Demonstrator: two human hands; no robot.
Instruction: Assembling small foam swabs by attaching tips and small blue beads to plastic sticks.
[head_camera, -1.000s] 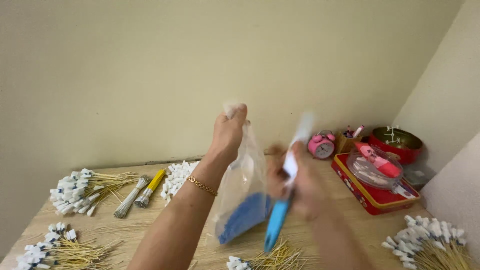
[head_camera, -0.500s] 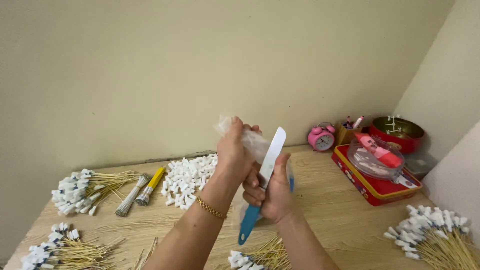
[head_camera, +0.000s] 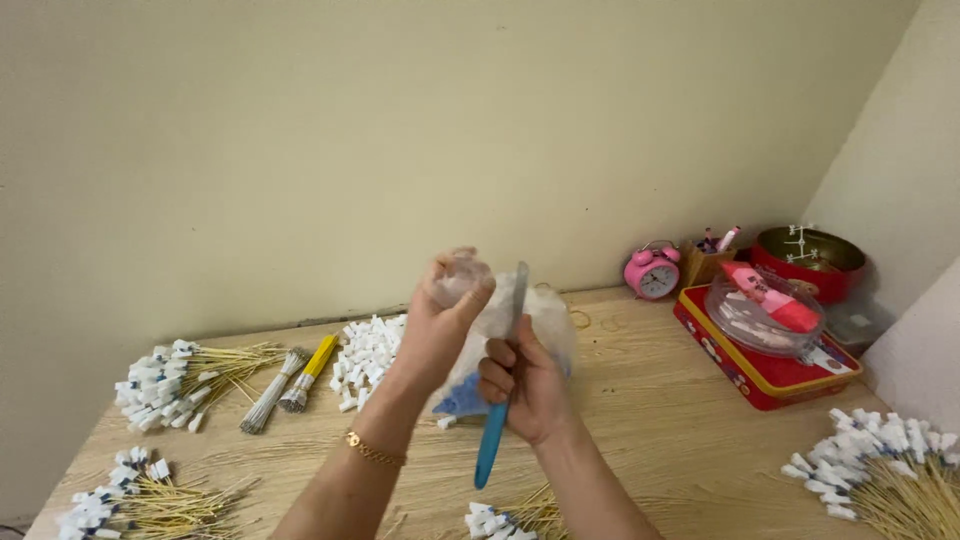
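As left hand (head_camera: 440, 325) pinches it, clear plastic bag (head_camera: 535, 335), crumpled, blue contents.

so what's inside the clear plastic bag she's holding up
Small blue pieces sit at the bottom of the clear plastic bag. The left hand pinches its gathered top, and the right hand, holding a blue-handled knife, covers part of it, so the rest is hidden.

We are at a home craft bench: a wooden table (head_camera: 700, 430) against a plain wall, a pink alarm clock (head_camera: 652, 273) at two o'clock, bundled sticks (head_camera: 170, 375) at nine.
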